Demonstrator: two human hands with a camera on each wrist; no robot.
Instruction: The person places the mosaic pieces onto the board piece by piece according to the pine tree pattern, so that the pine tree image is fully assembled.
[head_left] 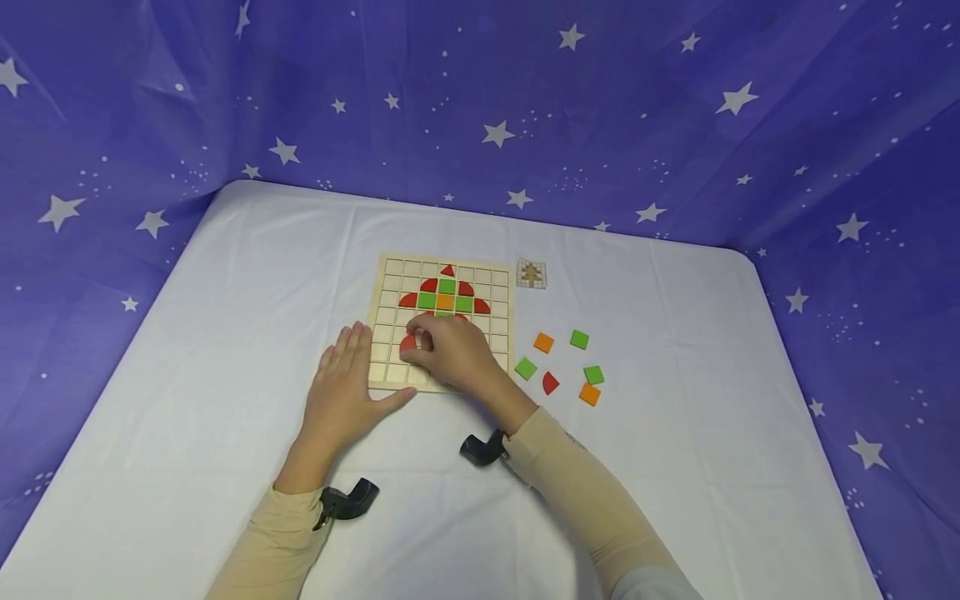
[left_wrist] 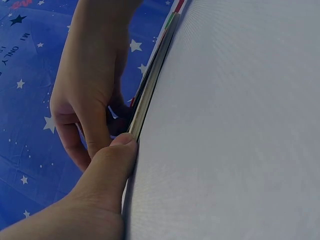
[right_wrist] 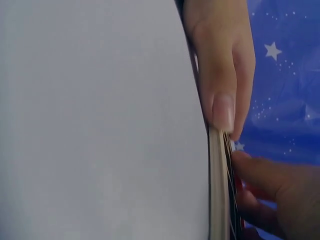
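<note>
A square wooden grid board (head_left: pixel 387 316) lies on the table, bearing red, green and orange flat pieces in a tree-like pattern. My left hand (head_left: pixel 341 392) rests at its near-left corner, fingers straight along the left side and thumb against the near edge; the left wrist view shows that thumb (left_wrist: pixel 107 165) at the board's rim. Over the lower part of the board, my right hand (head_left: pixel 457 350) pinches a red quarter-circle piece (head_left: pixel 408 342) between thumb and index finger, low at the grid. It covers several cells and part of the pattern.
Right of the board lie loose pieces: orange squares (head_left: pixel 543 342), green squares (head_left: pixel 526 368) and a red quarter-circle (head_left: pixel 551 383). A small pattern card with a tree (head_left: pixel 532 273) sits by the far-right corner. A starry blue cloth (head_left: pixel 480 100) hangs behind the white-covered table (head_left: pixel 225 333).
</note>
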